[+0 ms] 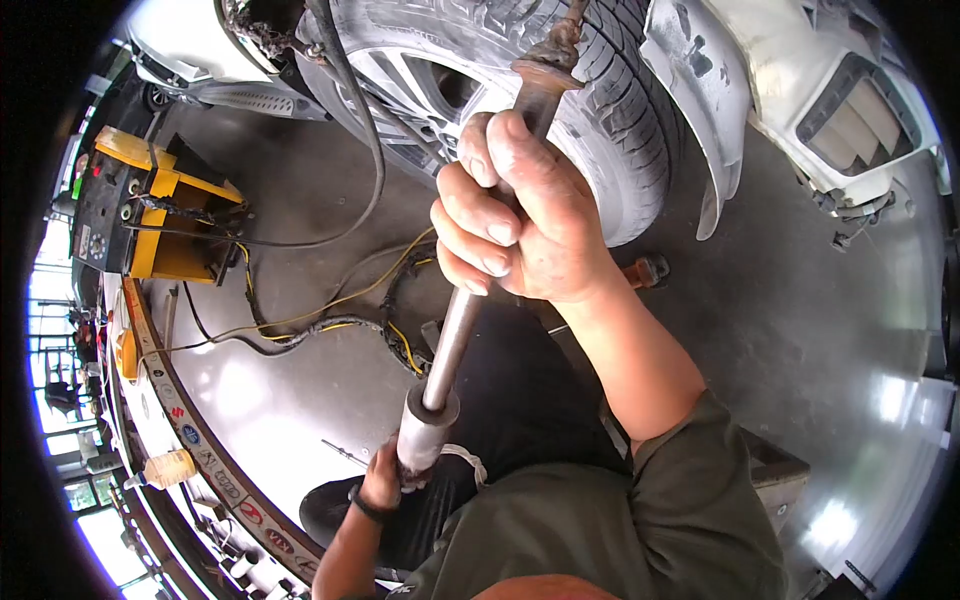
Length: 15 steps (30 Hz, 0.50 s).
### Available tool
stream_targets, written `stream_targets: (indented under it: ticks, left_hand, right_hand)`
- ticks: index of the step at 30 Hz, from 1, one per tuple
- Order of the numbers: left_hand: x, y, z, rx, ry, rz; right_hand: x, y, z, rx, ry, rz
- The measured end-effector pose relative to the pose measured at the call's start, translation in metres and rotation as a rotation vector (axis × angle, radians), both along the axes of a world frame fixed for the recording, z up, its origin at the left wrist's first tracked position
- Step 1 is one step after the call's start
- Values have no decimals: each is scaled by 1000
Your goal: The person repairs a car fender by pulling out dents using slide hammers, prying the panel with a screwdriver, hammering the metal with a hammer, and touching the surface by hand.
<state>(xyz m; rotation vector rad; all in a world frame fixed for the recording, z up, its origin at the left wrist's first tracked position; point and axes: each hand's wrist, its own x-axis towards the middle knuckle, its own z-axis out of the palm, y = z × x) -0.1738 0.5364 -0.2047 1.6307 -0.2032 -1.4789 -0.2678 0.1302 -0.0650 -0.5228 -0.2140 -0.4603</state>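
A long metal rod (462, 335) runs slantwise from the upper middle down towards my lap. My right hand (525, 210) is wrapped round its upper part, just below a rusty flange (548, 65). At the lower end a thick metal cylinder (425, 435) sits around the rod. My left hand (385, 480) is at the bottom of this cylinder, its fingers partly hidden behind it. Behind the rod's upper end stands a car wheel (620, 130) with a dusty tyre.
A yellow and black machine (165, 215) stands at the left. Black and yellow cables (330, 322) lie across the floor. A white car body panel (830, 90) hangs at the upper right. An orange tool (645, 271) lies near my right forearm. A sticker-covered edge (215, 470) curves at the lower left.
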Motion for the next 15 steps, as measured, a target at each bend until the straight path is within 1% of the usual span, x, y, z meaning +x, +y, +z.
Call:
stream_targets:
  ticks: [2, 4, 6, 9, 10, 11, 13, 14, 15]
  left_hand:
    - [-26, 2, 44, -117, -123, 30]
    - [-50, 18, 82, -105, -254, 82]
    - [-67, 38, 116, -154, -328, 66]
    - [-87, 66, 169, -101, -487, -97]
    - [-99, 70, 189, -76, -518, -76]
    - [-107, 104, 197, 11, 42, 343]
    - [-137, 100, 230, 283, 7, 664]
    - [-153, 75, 262, 281, 103, 723]
    - [-163, 67, 279, 306, 16, 680]
  right_hand:
    - [11, -1, -6, 17, -207, 109]
    - [26, -2, -14, 23, -427, 240]
    - [35, 5, -10, 122, -603, 346]
    - [38, 18, 5, 250, -785, 445]
    - [38, 21, 9, 252, -832, 464]
    - [39, 22, 14, 260, -868, 463]
    - [39, 27, 26, 279, -936, 470]
    - [38, 32, 32, 337, -977, 492]
    - [37, 38, 38, 395, -1020, 515]
